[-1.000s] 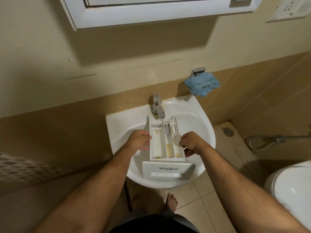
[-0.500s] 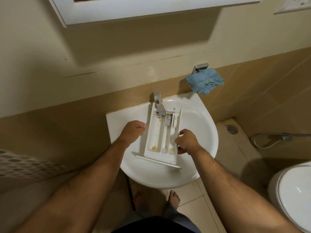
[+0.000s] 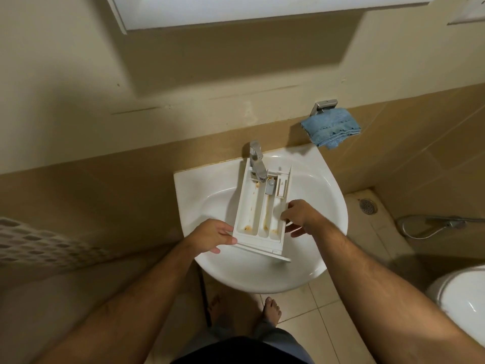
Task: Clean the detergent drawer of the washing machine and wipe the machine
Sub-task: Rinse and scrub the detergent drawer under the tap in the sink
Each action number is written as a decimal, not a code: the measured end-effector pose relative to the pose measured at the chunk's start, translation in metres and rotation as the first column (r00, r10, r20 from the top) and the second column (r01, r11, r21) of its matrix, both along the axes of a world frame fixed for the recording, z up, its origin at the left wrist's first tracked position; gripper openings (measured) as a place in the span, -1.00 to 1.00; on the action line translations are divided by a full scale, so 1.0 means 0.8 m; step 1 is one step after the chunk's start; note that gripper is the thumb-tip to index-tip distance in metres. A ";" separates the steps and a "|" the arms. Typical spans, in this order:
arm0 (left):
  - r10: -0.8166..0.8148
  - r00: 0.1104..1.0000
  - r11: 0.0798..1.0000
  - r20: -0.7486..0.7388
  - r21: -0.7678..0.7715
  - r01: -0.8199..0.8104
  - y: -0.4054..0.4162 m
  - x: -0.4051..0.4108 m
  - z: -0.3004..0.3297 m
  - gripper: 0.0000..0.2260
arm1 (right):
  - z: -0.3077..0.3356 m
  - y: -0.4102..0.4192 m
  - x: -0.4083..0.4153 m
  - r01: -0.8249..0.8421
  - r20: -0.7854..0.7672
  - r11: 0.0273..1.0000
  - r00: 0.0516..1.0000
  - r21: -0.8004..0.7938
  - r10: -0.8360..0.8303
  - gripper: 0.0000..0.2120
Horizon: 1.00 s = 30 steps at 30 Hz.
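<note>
A white detergent drawer [image 3: 253,206] with three long compartments and orange-brown stains lies tilted in the white sink [image 3: 325,211], its far end under the chrome tap [image 3: 256,161]. My left hand [image 3: 214,235] grips the drawer's near left corner by the front panel. My right hand [image 3: 299,215] holds the drawer's right side wall, fingers spread along and under it. No washing machine is in view.
A blue cloth [image 3: 332,127] hangs on a metal holder on the tiled wall right of the tap. A toilet [image 3: 462,298] stands at the right, a hand-spray hose [image 3: 433,227] and floor drain [image 3: 368,206] behind it. A white mesh basket [image 3: 34,243] is at the left. My bare feet [image 3: 271,310] are under the sink.
The drawer went from lying flat with its front panel facing me to tilted with its far end up under the tap. My left hand slid down to the near corner.
</note>
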<state>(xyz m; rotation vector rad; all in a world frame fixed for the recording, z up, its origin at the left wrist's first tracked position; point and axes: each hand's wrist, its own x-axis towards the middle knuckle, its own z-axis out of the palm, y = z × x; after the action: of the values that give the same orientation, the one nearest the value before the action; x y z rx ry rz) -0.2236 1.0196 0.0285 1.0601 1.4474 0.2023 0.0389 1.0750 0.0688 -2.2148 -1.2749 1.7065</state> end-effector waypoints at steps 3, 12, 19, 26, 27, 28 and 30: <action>0.032 0.999 0.999 -0.004 0.004 -0.032 -0.002 -0.001 0.001 -0.55 | 0.009 0.028 0.006 0.019 -0.003 0.998 1.000 0.060 -0.019 -0.49; 0.163 0.987 0.987 -0.013 0.013 -0.163 -0.014 0.005 0.002 -0.77 | 0.009 0.085 -0.001 0.311 -0.149 0.909 0.949 0.277 -0.279 -0.84; 0.262 0.963 0.963 0.059 0.043 -0.265 -0.015 -0.003 0.012 -0.85 | 0.024 0.083 -0.002 0.221 -0.070 0.938 0.975 0.269 -0.209 -0.83; 0.105 0.994 0.991 0.019 -0.082 -0.103 0.004 -0.022 0.052 -0.84 | 0.027 0.081 -0.014 0.167 0.016 0.969 0.985 0.184 -0.173 -0.88; 0.090 0.996 0.992 0.010 -0.086 -0.088 0.006 -0.025 0.056 -0.84 | 0.026 0.080 -0.015 0.165 0.025 0.973 0.985 0.162 -0.172 -0.89; 0.090 0.996 0.992 0.007 -0.085 -0.089 0.006 -0.028 0.057 -0.83 | 0.025 0.077 -0.015 0.169 0.031 0.974 0.984 0.152 -0.176 -0.90; 0.116 0.993 0.992 0.007 -0.059 -0.115 0.008 -0.034 0.058 -0.84 | 0.025 0.072 -0.017 0.190 0.038 0.970 0.979 0.153 -0.198 -0.92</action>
<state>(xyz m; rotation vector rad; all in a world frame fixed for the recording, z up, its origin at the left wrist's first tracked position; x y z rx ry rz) -0.2507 1.0258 0.0749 0.9275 1.4978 0.2466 0.0254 1.1324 0.0889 -2.2279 -1.1123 1.4444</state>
